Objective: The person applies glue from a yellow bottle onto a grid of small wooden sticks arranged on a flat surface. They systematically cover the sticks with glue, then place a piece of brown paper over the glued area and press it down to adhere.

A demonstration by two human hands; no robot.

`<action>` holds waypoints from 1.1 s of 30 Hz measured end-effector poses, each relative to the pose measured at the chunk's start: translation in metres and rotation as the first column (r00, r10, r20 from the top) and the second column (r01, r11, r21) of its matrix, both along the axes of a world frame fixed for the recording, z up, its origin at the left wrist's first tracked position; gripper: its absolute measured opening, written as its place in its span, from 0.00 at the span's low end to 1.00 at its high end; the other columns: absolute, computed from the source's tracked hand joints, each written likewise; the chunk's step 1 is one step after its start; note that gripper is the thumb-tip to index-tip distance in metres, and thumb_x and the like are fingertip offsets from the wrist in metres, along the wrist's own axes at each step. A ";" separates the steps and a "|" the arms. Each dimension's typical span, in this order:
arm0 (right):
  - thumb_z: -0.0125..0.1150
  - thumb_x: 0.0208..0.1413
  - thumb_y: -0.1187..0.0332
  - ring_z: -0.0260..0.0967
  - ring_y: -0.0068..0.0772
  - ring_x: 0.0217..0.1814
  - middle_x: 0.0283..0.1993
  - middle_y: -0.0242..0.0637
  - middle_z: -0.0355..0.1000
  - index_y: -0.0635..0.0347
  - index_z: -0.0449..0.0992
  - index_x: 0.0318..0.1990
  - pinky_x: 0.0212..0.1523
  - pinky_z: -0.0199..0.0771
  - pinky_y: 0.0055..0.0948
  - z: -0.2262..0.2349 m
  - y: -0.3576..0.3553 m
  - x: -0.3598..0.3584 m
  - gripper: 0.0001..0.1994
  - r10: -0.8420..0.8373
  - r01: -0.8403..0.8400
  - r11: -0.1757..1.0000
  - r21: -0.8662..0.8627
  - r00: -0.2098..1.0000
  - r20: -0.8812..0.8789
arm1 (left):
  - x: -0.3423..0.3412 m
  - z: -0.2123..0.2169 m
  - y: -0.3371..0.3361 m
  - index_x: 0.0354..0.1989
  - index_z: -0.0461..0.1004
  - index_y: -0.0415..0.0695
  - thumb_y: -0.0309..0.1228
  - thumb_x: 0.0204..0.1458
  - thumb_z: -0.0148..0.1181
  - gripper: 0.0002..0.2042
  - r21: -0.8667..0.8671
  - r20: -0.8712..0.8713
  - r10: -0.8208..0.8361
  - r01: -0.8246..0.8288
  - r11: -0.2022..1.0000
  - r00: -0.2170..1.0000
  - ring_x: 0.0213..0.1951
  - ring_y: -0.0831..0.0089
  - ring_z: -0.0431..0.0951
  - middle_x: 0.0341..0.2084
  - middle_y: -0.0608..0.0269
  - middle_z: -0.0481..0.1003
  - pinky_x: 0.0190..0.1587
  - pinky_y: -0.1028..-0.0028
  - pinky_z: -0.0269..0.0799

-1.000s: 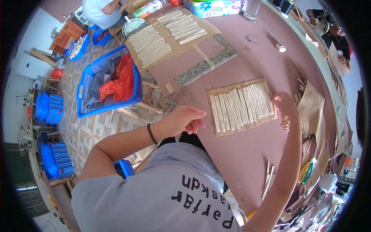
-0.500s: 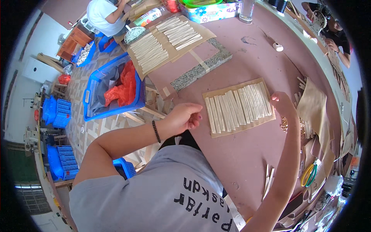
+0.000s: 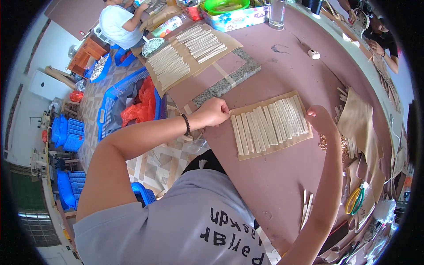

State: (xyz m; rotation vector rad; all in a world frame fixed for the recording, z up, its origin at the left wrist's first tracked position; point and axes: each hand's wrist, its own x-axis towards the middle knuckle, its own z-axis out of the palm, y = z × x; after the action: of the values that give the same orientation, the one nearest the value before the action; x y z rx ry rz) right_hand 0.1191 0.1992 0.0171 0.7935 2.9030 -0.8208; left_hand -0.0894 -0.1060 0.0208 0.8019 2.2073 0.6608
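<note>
I'm still pinching the brown paper sheet [image 3: 270, 125] w/ L hand [image 3: 215, 111] at 9 o'clock, R hand [image 3: 321, 120] at 3 – curled fingers gripping both edges, wooden strips [image 3: 267, 124] barely shifting.

At the far edge of the table stands a rectangular box [image 3: 234, 18] — white and blue sides with a flower pattern, lettering on its end, a green bowl sitting on top. Left of it lies a bottle [image 3: 168, 26] on its side, pale with a green-and-white label wrapped round it and a red cap. The grey shirt [image 3: 198, 229] at the bottom carries dark printed letters — no screens or signs show.
</note>
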 end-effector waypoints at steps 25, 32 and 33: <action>0.57 0.44 0.69 0.72 0.47 0.41 0.37 0.49 0.74 0.67 0.76 0.32 0.43 0.71 0.38 -0.007 0.008 0.001 0.10 0.019 -0.019 0.999 -0.039 1.000 -0.007 | 0.023 0.006 -0.013 0.36 0.71 0.39 0.25 0.47 0.61 0.08 0.052 0.645 0.260 -0.381 0.923 0.718 0.21 0.72 0.78 0.27 0.60 0.76 0.21 0.79 0.69; 0.58 0.44 0.69 0.72 0.39 0.38 0.34 0.46 0.73 0.68 0.75 0.33 0.41 0.71 0.35 -0.001 -0.001 0.001 0.11 -0.022 0.021 0.999 -0.038 0.999 -0.040 | 0.024 0.004 -0.012 0.36 0.72 0.38 0.25 0.47 0.62 0.09 0.025 0.583 0.266 -0.344 0.939 0.768 0.18 0.73 0.77 0.25 0.62 0.75 0.17 0.80 0.67; 0.59 0.45 0.69 0.71 0.35 0.37 0.32 0.44 0.73 0.69 0.74 0.33 0.39 0.71 0.33 -0.001 -0.003 0.001 0.11 -0.035 0.032 0.998 -0.046 0.998 -0.055 | 0.024 0.003 -0.013 0.36 0.72 0.38 0.25 0.47 0.62 0.09 0.027 0.589 0.264 -0.345 0.938 0.764 0.18 0.73 0.77 0.25 0.62 0.75 0.17 0.80 0.68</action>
State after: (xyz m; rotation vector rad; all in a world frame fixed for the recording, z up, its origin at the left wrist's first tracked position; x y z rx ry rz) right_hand 0.1202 0.1967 0.0162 0.8310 2.9152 -0.9231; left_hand -0.0659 -0.1186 0.0241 0.2332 1.7398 1.0665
